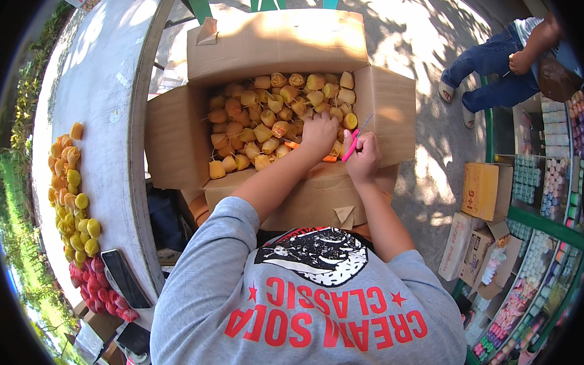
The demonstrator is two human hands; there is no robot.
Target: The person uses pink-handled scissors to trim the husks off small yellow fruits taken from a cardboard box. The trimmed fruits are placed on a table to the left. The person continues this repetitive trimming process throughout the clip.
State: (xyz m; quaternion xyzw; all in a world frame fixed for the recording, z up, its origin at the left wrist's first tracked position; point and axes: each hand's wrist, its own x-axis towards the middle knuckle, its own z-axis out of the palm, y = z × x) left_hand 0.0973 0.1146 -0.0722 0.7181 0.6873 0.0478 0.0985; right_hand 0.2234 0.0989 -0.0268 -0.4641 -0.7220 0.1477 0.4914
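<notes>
An open cardboard box (277,50) in front of me is filled with yellow-orange rose-shaped candles (246,120), many with thin wicks sticking out. My left hand (321,133) reaches down among them near the box's right side. Its fingers curl inward, and whatever they grip is hidden beneath them. Beside it, at the near right corner, my right hand (364,156) is closed around pink-handled scissors (352,146). The thin metal blades point up and away to the right. Orange pieces (329,159), of a kind I cannot make out, lie by my left wrist.
Along the left, a long white table (118,86) bears orange and yellow candles (73,194), wrapped red ones (102,288) and a phone (126,278). At right stand cartons (485,189) and green-framed shelves (547,230) of colourful candles. A person (495,61) is at the far right.
</notes>
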